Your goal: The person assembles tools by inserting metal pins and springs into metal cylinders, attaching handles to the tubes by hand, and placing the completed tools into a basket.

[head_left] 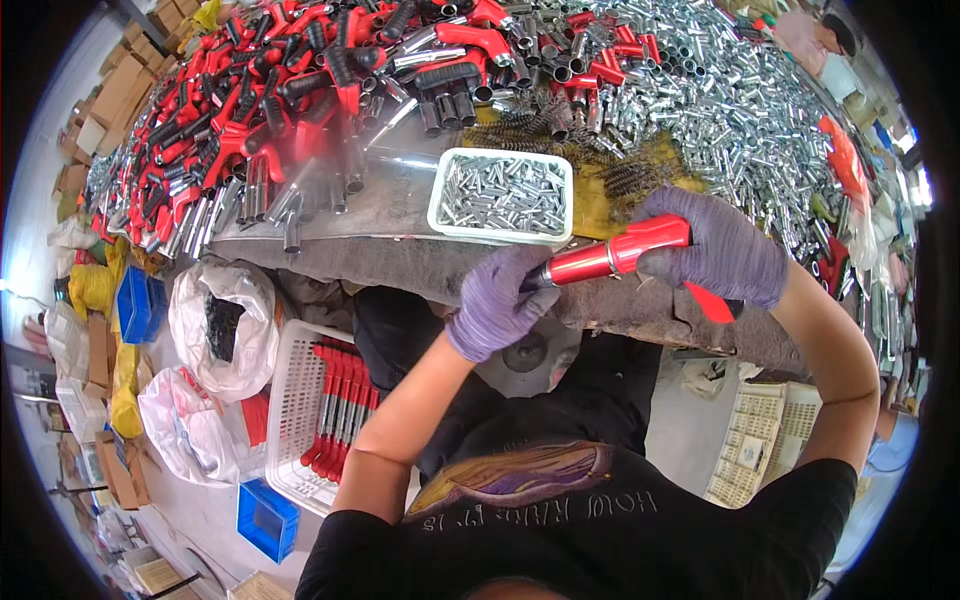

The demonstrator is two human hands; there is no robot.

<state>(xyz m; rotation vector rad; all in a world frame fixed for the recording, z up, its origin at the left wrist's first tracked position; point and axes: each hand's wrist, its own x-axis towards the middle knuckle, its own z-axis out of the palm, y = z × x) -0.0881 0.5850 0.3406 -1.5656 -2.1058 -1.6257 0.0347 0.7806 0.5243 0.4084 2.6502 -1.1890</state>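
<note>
Both my hands wear purple gloves and meet at the near edge of the workbench. My right hand grips a red tool handle with a glossy red barrel pointing left. My left hand pinches the barrel's dark front end. A red trigger part hangs below my right hand. Just beyond my hands stands a white tray filled with small silver metal sleeves.
The bench carries heaps of red and black handles, loose silver tubes and wire brushes. A white basket with finished red tools, white bags and blue bins stand on the floor at left.
</note>
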